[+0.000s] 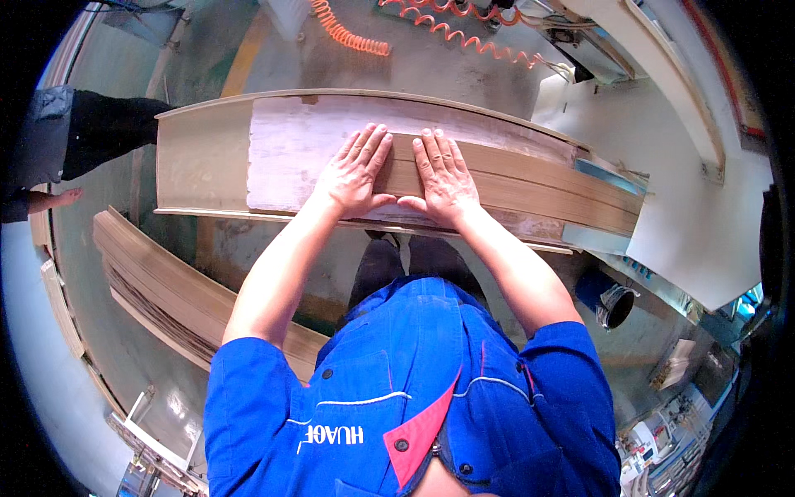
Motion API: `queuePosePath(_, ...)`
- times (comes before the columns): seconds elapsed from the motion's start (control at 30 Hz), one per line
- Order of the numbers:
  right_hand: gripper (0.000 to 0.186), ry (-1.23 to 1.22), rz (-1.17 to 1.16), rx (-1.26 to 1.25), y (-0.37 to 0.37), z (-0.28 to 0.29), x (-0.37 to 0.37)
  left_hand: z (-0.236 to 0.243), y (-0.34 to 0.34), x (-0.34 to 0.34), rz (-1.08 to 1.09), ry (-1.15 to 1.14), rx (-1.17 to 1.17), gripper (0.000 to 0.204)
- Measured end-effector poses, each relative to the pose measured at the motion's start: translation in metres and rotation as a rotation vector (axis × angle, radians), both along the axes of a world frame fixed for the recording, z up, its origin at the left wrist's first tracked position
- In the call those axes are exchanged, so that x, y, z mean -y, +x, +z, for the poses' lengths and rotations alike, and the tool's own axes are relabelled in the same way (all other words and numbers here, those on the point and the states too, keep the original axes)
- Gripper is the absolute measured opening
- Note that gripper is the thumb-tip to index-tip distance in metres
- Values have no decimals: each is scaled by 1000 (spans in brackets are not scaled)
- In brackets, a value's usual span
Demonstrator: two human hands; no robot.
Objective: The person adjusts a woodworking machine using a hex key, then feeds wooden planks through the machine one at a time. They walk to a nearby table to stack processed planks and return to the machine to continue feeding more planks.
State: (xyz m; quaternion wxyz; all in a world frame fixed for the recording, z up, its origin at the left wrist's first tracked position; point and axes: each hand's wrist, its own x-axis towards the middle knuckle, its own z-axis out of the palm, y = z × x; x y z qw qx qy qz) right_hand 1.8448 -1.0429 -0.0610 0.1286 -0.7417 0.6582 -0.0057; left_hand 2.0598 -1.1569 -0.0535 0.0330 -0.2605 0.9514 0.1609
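Observation:
Several long brown wooden strips lie side by side on a long workbench with a pale, worn top. My left hand is open with its fingers stretched out, at the left end of the strips. Its fingertips reach that end, and its palm rests beside it. Flat on top of the strips, just to the right, lies my right hand, fingers extended. The two thumbs point toward each other and nearly meet near the strips' close edge. Neither hand grips anything.
A stack of long brown boards lies lower left. Another person's dark-clothed leg and hand show at far left. Orange coiled hoses are beyond the bench. A white panel adjoins its right end; a dark cylindrical bin stands below.

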Motion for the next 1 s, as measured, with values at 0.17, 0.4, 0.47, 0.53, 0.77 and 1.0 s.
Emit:
queuePosePath(0.17, 112, 18, -79, -41, -40, 1, -25, 0, 0, 0, -1, 3, 11, 116)
queuePosePath(0.4, 107, 24, -133, -87, -42, -3, -30, 9, 0, 9, -34, 19, 74, 108)
queuePosePath(0.47, 108, 22, -131, -90, -42, -5, -31, 15, -4, 12, -34, 44, 99, 104)
queuePosePath(0.53, 109, 6, -132, -101, -42, -5, -30, 24, -9, 16, -25, 76, 123, 102)
queuePosePath(0.77, 112, 47, -130, -127, -45, -6, -31, 35, -22, 19, -30, 60, 104, 100)
queuePosePath(1.0, 108, 100, -130, -66, -46, 0, -26, 48, -41, 13, 6, 25, 242, 109)
